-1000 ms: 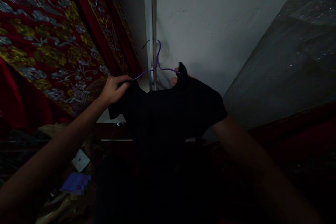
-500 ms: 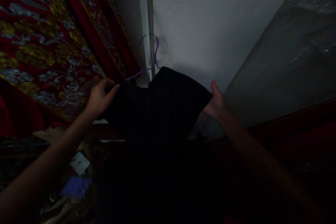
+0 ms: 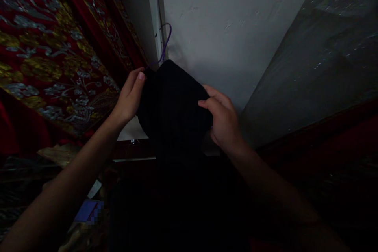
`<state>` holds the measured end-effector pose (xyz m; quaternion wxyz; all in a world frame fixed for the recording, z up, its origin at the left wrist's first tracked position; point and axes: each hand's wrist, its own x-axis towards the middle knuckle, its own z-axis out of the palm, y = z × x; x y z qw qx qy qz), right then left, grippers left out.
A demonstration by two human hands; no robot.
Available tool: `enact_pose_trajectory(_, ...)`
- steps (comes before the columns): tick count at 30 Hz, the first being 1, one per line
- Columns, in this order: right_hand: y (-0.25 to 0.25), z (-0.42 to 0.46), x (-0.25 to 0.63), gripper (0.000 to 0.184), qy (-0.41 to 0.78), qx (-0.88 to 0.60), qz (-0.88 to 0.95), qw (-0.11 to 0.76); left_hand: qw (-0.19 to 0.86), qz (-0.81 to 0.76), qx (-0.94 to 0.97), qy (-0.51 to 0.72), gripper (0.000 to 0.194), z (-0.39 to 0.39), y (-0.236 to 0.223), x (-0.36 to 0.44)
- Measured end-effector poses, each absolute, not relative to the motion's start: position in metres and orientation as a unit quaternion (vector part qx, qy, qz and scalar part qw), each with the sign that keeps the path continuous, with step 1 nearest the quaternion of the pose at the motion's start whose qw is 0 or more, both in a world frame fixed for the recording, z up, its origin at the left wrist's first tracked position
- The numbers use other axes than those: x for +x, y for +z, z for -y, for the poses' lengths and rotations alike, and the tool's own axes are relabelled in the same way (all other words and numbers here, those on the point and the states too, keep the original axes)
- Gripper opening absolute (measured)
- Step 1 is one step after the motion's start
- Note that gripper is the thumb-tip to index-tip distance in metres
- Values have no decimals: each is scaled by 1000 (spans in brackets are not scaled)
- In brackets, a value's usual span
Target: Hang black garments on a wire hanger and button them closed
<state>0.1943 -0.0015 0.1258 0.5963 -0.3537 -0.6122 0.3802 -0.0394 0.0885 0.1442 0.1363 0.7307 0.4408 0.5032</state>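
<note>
A black garment hangs on a thin purple wire hanger, whose hook shows above the cloth near a white door frame. My left hand presses against the garment's left shoulder with fingers stretched up along the cloth. My right hand grips the garment's right shoulder, fingers curled over the fabric. The rest of the hanger is hidden under the cloth, and the garment's lower part fades into darkness.
A red fabric with gold and silver embroidery hangs at the left. A white wall is straight ahead, and a grey glittery cloth drapes at the right. Dim clutter and a bluish object lie at lower left.
Both hands have moved inward and up along the garment's shoulders. The cloth now covers the hanger's arms, and only the hook shows. The view has shifted slightly.
</note>
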Motion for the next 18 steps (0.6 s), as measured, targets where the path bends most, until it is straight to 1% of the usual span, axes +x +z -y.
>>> enact_pose_trajectory(1,126,8,188,44,367,-349,626,592,179,-440,703,530,57,-77,153,-36)
enact_pose_trajectory(3,124,25,172,47,353,-330,675,558,277,-429,673,535,52,-54,171,-32)
enact_pose_trajectory(4,123,34,163,50,349,-315,703,533,310,-420,671,526,50,-43,178,-30)
enact_pose_trajectory(6,118,48,147,56,341,-279,758,481,344,-408,673,513,46,-27,184,-30)
enact_pose_trajectory(7,116,53,141,58,335,-254,786,454,348,-408,673,510,52,-21,183,-32)
enact_pose_trajectory(8,113,55,138,58,328,-221,813,428,349,-412,671,508,62,-16,180,-35)
enact_pose_trajectory(9,110,55,137,56,320,-184,837,405,350,-417,670,504,71,-12,176,-41)
enact_pose_trajectory(10,106,52,139,53,311,-148,854,389,350,-421,672,498,76,-8,170,-48)
enact_pose_trajectory(12,97,39,150,42,289,-116,863,398,349,-427,684,477,76,3,159,-66)
enact_pose_trajectory(13,91,29,160,36,273,-132,853,425,345,-428,694,465,73,10,154,-75)
enact_pose_trajectory(15,79,4,181,31,225,-215,813,492,328,-429,715,444,67,24,150,-94)
enact_pose_trajectory(16,73,-11,192,34,194,-262,793,514,315,-432,725,434,65,30,151,-103)
enact_pose_trajectory(18,64,-38,209,52,159,-335,767,524,295,-440,743,410,63,38,156,-119)
